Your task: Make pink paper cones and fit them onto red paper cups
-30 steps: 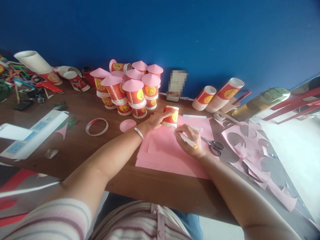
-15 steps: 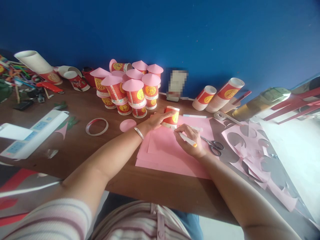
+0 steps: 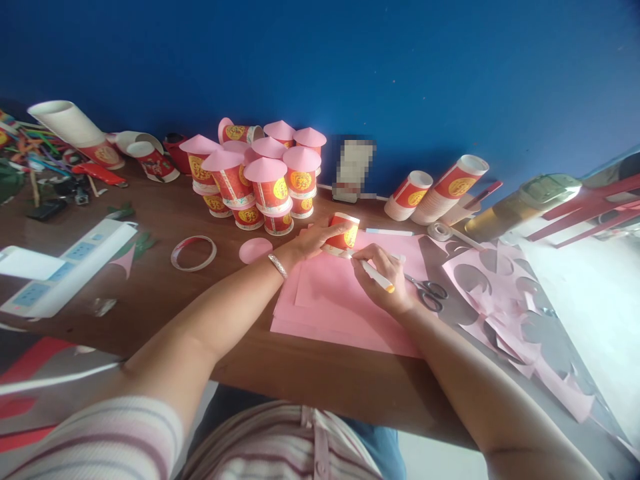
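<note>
My left hand (image 3: 316, 241) grips a red paper cup (image 3: 350, 233) with a gold emblem, standing on a stack of pink paper sheets (image 3: 340, 307). My right hand (image 3: 383, 277) is closed around a white marker (image 3: 379, 276) with an orange end. The marker's tip is at the lower right of the cup, by its rim; whether it touches the paper is too small to tell. Just right of that hand, scissors (image 3: 430, 293) with dark handles lie partly over the sheets. Left of the sheets lies a pink paper circle (image 3: 256, 251).
Paper-cup lanterns with pink cone tops (image 3: 267, 172) stand at the back. Cup stacks (image 3: 453, 187) lean by the wall near a bottle (image 3: 520, 207). Cut paper scraps (image 3: 500, 300) spread rightward. A tape roll (image 3: 194, 254) and a power strip (image 3: 70, 267) lie left.
My right hand with the marker has shifted slightly, at the edge of the cup's base. My left hand and the cup stay in place.
</note>
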{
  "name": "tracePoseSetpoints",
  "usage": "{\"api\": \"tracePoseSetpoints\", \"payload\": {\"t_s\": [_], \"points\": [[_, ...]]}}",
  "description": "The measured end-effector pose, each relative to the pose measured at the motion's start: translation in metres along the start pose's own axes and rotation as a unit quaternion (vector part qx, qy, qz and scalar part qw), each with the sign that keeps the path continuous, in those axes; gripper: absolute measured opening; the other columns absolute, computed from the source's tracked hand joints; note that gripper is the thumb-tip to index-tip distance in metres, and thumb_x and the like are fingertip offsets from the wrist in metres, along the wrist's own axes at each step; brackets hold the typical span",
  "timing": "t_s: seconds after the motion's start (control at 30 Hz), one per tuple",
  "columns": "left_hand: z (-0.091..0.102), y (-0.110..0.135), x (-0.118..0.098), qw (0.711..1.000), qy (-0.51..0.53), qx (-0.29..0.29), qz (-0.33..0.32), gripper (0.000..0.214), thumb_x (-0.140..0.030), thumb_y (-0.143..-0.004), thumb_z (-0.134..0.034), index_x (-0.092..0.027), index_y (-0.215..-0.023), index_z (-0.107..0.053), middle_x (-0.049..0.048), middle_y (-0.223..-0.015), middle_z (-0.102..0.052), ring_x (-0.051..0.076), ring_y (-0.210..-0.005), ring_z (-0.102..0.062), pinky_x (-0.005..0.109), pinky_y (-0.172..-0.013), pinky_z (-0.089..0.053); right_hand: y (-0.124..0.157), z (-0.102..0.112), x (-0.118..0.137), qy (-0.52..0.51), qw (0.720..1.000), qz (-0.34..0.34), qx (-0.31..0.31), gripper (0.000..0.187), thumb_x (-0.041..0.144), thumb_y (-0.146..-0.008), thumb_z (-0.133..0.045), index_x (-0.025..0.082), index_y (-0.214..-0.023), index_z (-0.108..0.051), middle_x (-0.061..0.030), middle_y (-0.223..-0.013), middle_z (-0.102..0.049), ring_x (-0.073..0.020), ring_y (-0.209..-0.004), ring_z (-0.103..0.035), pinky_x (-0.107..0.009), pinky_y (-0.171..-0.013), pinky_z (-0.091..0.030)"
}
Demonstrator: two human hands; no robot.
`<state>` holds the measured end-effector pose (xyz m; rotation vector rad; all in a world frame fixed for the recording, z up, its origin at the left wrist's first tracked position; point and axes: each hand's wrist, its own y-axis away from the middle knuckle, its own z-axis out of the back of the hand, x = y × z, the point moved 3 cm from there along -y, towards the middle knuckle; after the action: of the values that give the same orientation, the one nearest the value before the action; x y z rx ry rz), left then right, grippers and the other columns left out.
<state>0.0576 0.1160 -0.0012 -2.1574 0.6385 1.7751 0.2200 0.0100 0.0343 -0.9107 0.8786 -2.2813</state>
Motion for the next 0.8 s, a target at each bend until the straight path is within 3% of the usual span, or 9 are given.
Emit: {"api": "tracePoseSetpoints", "payload": {"t_s": [0.2,0.8], "points": [[-0.0017,0.003,-0.0039,1.0,-0.025,0.015,-0.002,0.046,-0.058,-0.083,-0.08,-0.02,-0.109,-0.075,0.0065,-0.098,-0.074,0.021,-0.092,-0.071,0.028,-0.076,-0.055,-0.0006,-0.0001,0.0009,0.005,1.0,-0.002,0.007,0.015,0.013,-0.095,-0.057,0.026,-0.086,-0.06,0.0008,-0.075,-0.07,-0.0167,-0.066,-0.068,-0.03,-0.065,-0.055],[-0.0027,0.0019,-0.0032,1.0,0.004,0.013,-0.003,0.046,-0.056,-0.08,-0.085,-0.021,-0.11,-0.076,0.0082,-0.098,-0.077,0.025,-0.092,-0.074,0.033,-0.075,-0.057,-0.0009,0.0003,0.0017,0.013,1.0,0.017,0.012,0.016,0.012,-0.094,-0.058,0.026,-0.086,-0.059,0.0002,-0.075,-0.07,-0.0169,-0.065,-0.067,-0.03,-0.062,-0.053]]}}
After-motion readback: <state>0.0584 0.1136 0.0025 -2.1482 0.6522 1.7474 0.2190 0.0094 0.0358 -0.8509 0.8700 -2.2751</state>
